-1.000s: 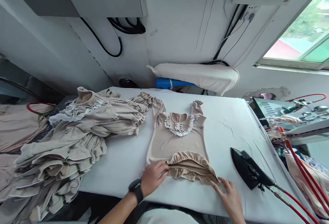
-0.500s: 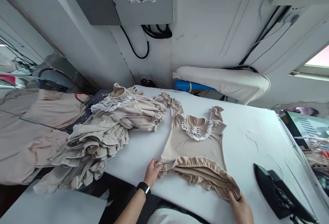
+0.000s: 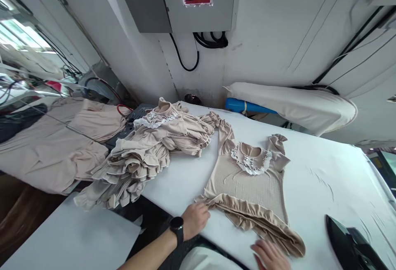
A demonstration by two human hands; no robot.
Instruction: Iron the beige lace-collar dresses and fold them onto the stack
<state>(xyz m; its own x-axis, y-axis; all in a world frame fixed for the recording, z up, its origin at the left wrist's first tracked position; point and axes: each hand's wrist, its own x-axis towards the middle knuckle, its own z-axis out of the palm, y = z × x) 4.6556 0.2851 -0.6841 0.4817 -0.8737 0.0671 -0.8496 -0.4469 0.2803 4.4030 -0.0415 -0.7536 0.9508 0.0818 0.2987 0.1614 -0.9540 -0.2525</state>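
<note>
A white tabletop [image 3: 324,187] carries a beige dress [image 3: 247,183], lying lengthwise away from the person, its ruffled hem nearest. The left hand [image 3: 194,219] pinches the hem's left corner; the right hand [image 3: 269,256] rests beside the right corner, fingers loosely spread.

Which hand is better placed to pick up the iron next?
Probably the right hand: it lies at the dress hem, on the same side as the black iron. The left hand holds the hem's far corner.
</note>
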